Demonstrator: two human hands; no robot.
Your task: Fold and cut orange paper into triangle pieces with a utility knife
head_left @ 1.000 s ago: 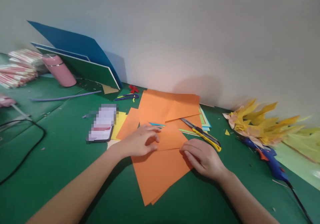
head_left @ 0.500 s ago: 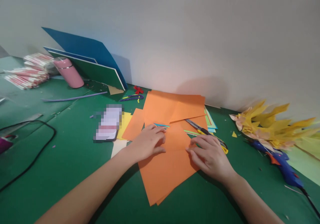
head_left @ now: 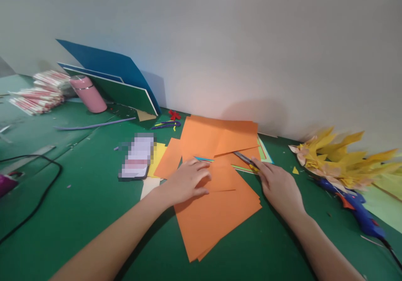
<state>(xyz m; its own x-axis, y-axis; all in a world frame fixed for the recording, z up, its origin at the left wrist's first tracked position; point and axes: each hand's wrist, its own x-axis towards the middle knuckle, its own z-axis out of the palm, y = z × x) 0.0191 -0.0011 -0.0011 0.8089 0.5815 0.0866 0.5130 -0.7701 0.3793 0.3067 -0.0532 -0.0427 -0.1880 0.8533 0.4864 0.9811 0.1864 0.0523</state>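
My left hand (head_left: 190, 179) rests on a folded orange sheet of paper (head_left: 221, 180), its fingers slightly bent and the thumb apart, pressing rather than gripping. Beneath it lie more orange sheets (head_left: 204, 226), their corners fanned toward me. To the right, my right hand (head_left: 281, 184) is closed over the handles of a pair of scissors (head_left: 244, 158) with grey blades and black-and-yellow handles. The blades point up and left over the paper; my fingers hide most of the handles.
Behind are larger orange sheets (head_left: 220, 132). A phone (head_left: 136, 157) with a blurred screen lies left. A pink flask (head_left: 89, 94) stands near leaning boards (head_left: 119, 84). At right are a blue glue gun (head_left: 361, 214) and yellow paper flowers (head_left: 326, 159). A black cable (head_left: 47, 193) runs left.
My right hand has left the folded orange sheet and moved right and up onto the scissors' handles. My left hand stays on the paper.
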